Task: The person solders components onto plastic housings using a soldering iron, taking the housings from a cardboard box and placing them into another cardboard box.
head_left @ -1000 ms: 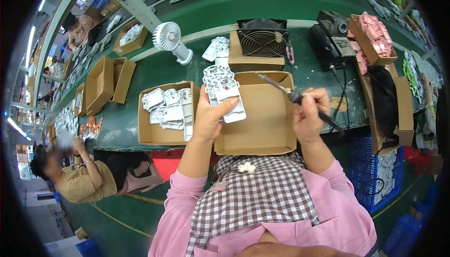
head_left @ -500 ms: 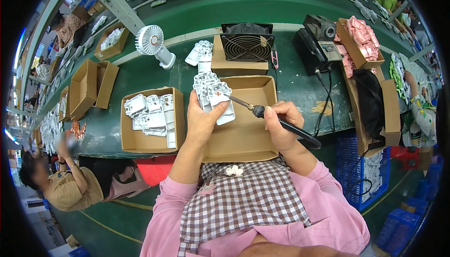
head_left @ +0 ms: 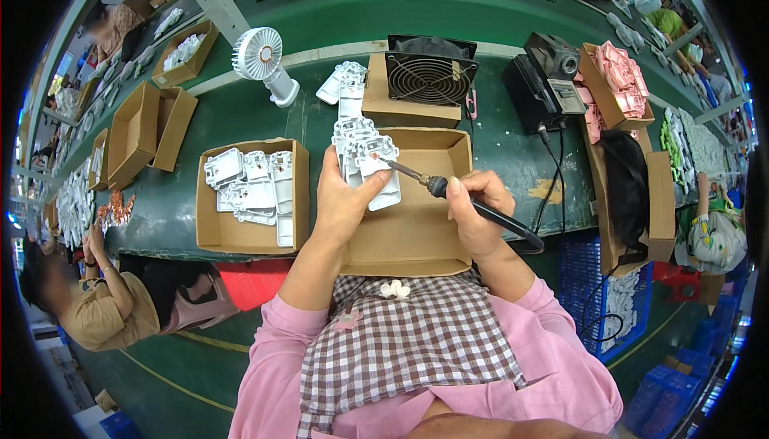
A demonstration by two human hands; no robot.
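My left hand (head_left: 344,201) is closed around a white plastic housing (head_left: 375,168), thumb on its face, above the near cardboard tray (head_left: 408,239). A soldering iron (head_left: 485,211) sits in my right hand (head_left: 481,207), gripped like a pen by its black handle. Its metal tip reaches the housing, close to a small copper-coloured spot; whether it touches I cannot tell. Just beyond my left hand, more white housings (head_left: 350,90) lie in a row that partly overlaps the held one. To the left, a cardboard box (head_left: 300,199) holds several similar white housings (head_left: 258,187).
A black box fan (head_left: 430,70) stands on cardboard behind the tray, beside a white handheld fan (head_left: 260,58). Right of it is a black soldering station (head_left: 537,90) with a trailing cable. Pink parts (head_left: 621,78) fill a box at right. A co-worker (head_left: 104,295) sits at left.
The view has shifted slightly. My hands keep nearly the same hold, with the iron's tip still at the white housing. The co-worker at left has lowered their hands towards the table.
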